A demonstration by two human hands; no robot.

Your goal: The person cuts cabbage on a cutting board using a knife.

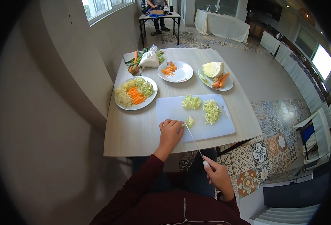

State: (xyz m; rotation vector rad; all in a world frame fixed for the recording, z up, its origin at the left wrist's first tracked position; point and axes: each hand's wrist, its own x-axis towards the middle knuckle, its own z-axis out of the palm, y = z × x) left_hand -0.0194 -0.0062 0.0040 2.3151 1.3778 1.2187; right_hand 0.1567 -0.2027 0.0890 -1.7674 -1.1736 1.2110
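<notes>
My right hand (218, 175) is closed round the pale handle of a knife (194, 140). The blade slants up and left, its tip end on the white cutting board (169, 107) close to my left fingertips. My left hand (170, 132) rests on the board's front left part, fingers curled over a pale bit of cabbage (183, 125) that is mostly hidden. Just right of the blade tip lies a small heap of cut cabbage (189, 121). Further back on the board are a stack of cabbage leaf pieces (191, 101) and a larger pile of shredded cabbage (212, 111).
A plate of shredded vegetables (119, 102) stands at left, a plate with carrot shreds (184, 71) behind the board. Another plate (229, 83) holds cut cabbage (213, 69) and carrots (221, 81). A white bag (149, 59) lies among vegetables. A person (157, 9) stands at a far table.
</notes>
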